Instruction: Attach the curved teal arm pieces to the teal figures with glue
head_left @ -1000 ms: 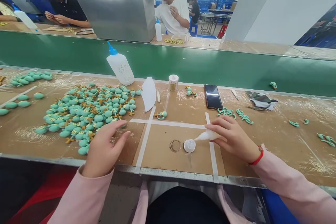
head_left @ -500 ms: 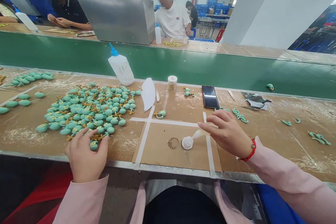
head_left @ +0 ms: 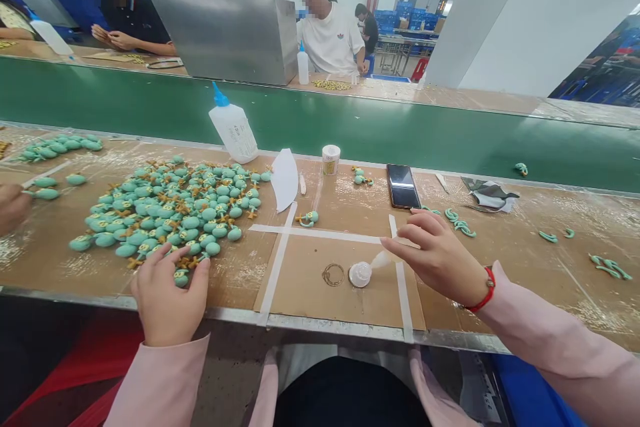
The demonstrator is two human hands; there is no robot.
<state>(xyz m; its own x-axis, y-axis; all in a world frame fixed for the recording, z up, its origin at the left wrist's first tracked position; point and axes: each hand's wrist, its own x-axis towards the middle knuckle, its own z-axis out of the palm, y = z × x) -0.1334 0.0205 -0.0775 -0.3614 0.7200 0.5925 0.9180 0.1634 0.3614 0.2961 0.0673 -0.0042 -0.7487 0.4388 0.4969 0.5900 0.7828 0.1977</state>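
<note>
My left hand (head_left: 169, 298) lies at the near edge of a large pile of teal rounded figures with gold-coloured crosspieces (head_left: 170, 213), its fingers spread around one figure (head_left: 181, 278). My right hand (head_left: 436, 257) is over a small white squeeze bottle (head_left: 361, 274) lying on the brown work surface (head_left: 300, 287), holding its narrow translucent end. A thin gold wire ring (head_left: 333, 274) lies just left of that bottle. The bottle's tip is partly hidden under my fingers.
White tape strips (head_left: 320, 233) cross the bench. Nearby are a glue bottle with a blue nozzle (head_left: 233, 130), a small cup (head_left: 331, 159), a phone (head_left: 403, 185) and teal curved pieces (head_left: 457, 221). A co-worker's hand (head_left: 10, 208) enters at left. A green partition (head_left: 320, 127) stands behind.
My left hand has moved left along the pile's near edge. A co-worker's hand has come in at the left edge. My right hand has shifted slightly left.
</note>
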